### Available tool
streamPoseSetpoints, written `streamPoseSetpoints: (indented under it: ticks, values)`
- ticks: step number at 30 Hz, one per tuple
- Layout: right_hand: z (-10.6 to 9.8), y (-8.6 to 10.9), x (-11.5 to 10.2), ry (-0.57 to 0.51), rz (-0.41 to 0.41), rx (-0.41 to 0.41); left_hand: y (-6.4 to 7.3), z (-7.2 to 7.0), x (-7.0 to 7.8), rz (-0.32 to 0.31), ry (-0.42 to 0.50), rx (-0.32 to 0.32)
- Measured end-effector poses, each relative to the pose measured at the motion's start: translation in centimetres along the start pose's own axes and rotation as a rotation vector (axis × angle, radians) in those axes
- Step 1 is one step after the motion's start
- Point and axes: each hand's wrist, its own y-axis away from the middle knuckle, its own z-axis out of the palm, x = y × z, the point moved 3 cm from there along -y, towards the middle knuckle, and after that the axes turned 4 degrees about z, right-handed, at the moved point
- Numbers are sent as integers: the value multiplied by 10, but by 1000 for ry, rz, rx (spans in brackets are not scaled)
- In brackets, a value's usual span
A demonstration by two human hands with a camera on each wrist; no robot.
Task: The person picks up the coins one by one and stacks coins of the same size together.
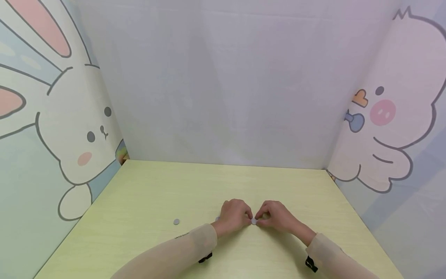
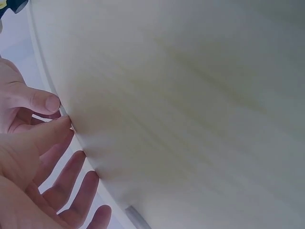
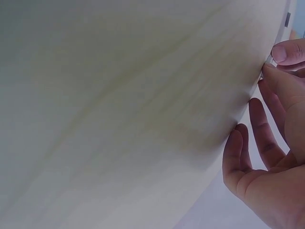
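A small flat grey disc (image 1: 254, 221) lies on the pale yellow table between my two hands. My left hand (image 1: 237, 214) reaches in from the left, thumb and index fingertip pinching at the disc's left edge. From the other side my right hand (image 1: 277, 216) pinches at its right edge. Fingertips partly cover the disc. The other fingers of the left hand (image 2: 52, 176) are bent, tips down at the tabletop, and those of the right hand (image 3: 267, 152) are likewise bent. Behind the left wrist, a second grey disc (image 1: 217, 219) is mostly hidden. A third disc (image 1: 176, 221) lies farther left.
The table (image 1: 153, 193) runs back to a plain pale cloth wall (image 1: 223, 97). Side cloths carry a printed rabbit (image 1: 76, 128) on the left and a white cartoon figure (image 1: 400, 116) on the right. Both sleeves have black straps near the wrists.
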Motion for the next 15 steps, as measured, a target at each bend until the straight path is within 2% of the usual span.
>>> streamPoseSetpoints:
  ticks: [15]
  values:
    - [0,0,0,7,-18,-5,0,-3,2,-8,18,4]
